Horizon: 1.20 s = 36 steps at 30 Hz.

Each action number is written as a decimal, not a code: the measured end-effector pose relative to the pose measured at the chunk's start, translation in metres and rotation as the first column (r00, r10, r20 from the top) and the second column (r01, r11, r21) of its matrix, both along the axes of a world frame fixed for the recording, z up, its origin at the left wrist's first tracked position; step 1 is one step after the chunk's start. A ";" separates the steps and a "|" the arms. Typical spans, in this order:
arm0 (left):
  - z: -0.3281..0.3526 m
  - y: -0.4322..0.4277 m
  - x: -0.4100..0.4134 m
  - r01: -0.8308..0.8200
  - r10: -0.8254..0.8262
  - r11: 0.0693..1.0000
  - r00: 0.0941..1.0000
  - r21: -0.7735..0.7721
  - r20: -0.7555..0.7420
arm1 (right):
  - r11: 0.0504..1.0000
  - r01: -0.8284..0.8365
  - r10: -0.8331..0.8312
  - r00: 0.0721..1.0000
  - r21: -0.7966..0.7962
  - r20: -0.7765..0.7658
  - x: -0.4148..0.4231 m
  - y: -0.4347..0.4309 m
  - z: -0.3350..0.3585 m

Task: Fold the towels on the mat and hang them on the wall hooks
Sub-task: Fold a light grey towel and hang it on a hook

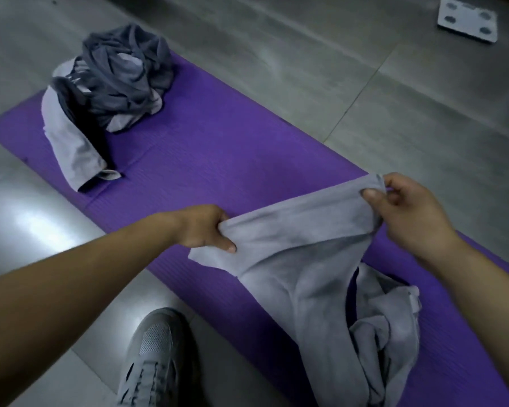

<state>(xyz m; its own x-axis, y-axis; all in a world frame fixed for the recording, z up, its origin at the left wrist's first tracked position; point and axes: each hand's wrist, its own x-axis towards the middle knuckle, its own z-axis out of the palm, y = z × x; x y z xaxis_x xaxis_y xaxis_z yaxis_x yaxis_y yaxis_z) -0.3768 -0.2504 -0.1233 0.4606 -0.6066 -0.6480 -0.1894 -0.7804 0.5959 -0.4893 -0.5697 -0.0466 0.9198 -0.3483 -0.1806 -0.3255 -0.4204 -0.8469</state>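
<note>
A light grey towel is stretched between my two hands above the near end of the purple mat. My left hand grips its left edge, fingers curled round the cloth. My right hand pinches the upper right corner between thumb and fingers. The rest of the towel hangs down and bunches on the mat at the lower right. A crumpled heap of dark grey and light grey towels lies at the mat's far left end.
The mat lies on a grey tiled floor. A white bathroom scale sits on the floor at the top right. My grey sneaker stands on the tiles just left of the mat. No wall hooks are in view.
</note>
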 end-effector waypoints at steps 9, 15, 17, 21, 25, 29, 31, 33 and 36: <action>-0.041 0.025 -0.002 -0.484 0.480 0.810 0.872 -0.332 -0.100 | 0.990 0.102 -0.102 0.995 -0.099 0.003 0.059 -0.017 -0.018; -0.065 0.044 -0.012 -0.426 0.376 0.894 0.882 -0.137 -0.284 | 0.950 0.103 -0.105 0.994 -0.293 0.009 0.100 -0.025 -0.056; -0.077 0.051 -0.016 -0.344 0.335 0.939 0.925 -0.021 -0.178 | 0.937 0.017 -0.069 0.988 -0.348 -0.136 0.105 -0.029 -0.079; -0.084 0.049 -0.021 -0.689 0.674 0.710 0.725 -0.148 -0.143 | 0.925 -0.022 -0.096 0.952 -0.379 -0.291 0.103 -0.033 -0.114; -0.084 0.054 -0.019 -0.922 0.800 0.380 0.366 -0.071 -0.476 | 0.954 0.158 -0.223 0.942 -0.256 -0.252 0.107 -0.030 -0.126; -0.094 0.050 -0.020 -0.954 0.797 0.290 0.283 -0.073 -0.533 | 0.937 0.104 -0.151 0.982 -0.335 -0.118 0.130 -0.023 -0.129; -0.097 0.052 -0.015 -0.970 0.804 0.233 0.235 -0.074 -0.546 | 0.940 0.066 -0.088 0.995 -0.334 -0.050 0.147 -0.017 -0.130; -0.098 0.059 -0.006 -0.966 0.833 0.238 0.258 -0.105 -0.490 | 0.952 0.071 -0.069 0.997 -0.297 0.017 0.169 -0.010 -0.132; -0.097 0.071 0.011 -0.947 0.891 0.263 0.312 -0.186 -0.330 | 0.968 0.053 -0.031 0.995 -0.244 0.095 0.207 0.007 -0.134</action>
